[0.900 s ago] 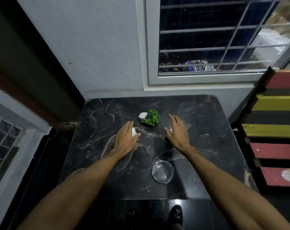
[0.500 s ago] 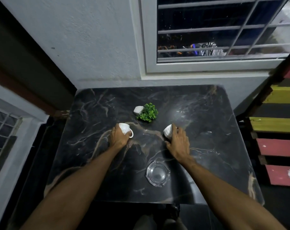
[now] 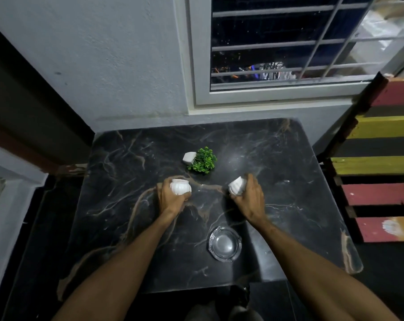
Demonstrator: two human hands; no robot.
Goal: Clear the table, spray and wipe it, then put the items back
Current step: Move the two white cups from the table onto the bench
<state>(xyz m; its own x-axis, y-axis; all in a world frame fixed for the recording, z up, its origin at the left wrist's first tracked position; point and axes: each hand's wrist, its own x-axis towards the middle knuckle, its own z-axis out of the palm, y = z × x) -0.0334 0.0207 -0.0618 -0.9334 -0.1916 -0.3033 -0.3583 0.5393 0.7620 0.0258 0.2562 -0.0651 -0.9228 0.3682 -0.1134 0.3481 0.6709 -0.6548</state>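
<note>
Both grips are full. Your left hand (image 3: 173, 200) curls its fingers round the left cup (image 3: 181, 186), a small white piece with a ribbed, round belly, glazed ceramic by the look. Your right hand (image 3: 250, 198) wraps the right cup (image 3: 236, 186) the same way, with that cup tilted toward the middle. Both cups are near the centre of the bench (image 3: 289, 181); I cannot tell whether they touch it or hang just above it.

I judge this to be the clearing step, and early in it, as other items are on the bench and no spray bottle or cloth is in sight. The next move calls for lifting both cups straight up and carrying them off the bench. Hold them firmly, since smooth glaze can slip and ceramic chips on stone.

Just beyond the cups a small green plant (image 3: 203, 161) lies on its side, its faceted white pot (image 3: 188, 158) pointing left. Nearer you, right of centre, stands a clear glass ashtray (image 3: 224, 243), thick-walled and notched. The bench top is dark polished stone, glossy and hard, with pale and tan veins.
</note>
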